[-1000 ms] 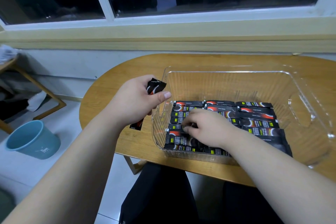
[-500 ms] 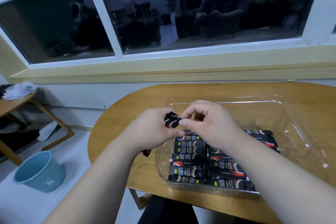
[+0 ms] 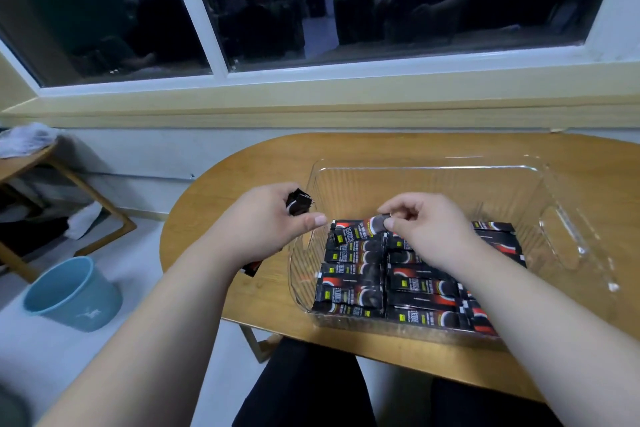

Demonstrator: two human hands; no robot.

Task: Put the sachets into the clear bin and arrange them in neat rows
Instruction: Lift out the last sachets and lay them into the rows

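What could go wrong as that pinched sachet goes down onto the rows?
The black sachet pinched by the right hand hangs tilted over the rows, so it may land crooked. The left hand grips a bunch of spare sachets outside the clear plastic bin; one could slip out.

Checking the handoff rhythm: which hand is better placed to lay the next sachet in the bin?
Probably the right hand: it is over the bin, already pinching a sachet above the rows. The left hand sits outside the bin, holding spare sachets.

sachets (image 3: 446, 291) partly under right forearm, bucket (image 3: 74, 293) blurred
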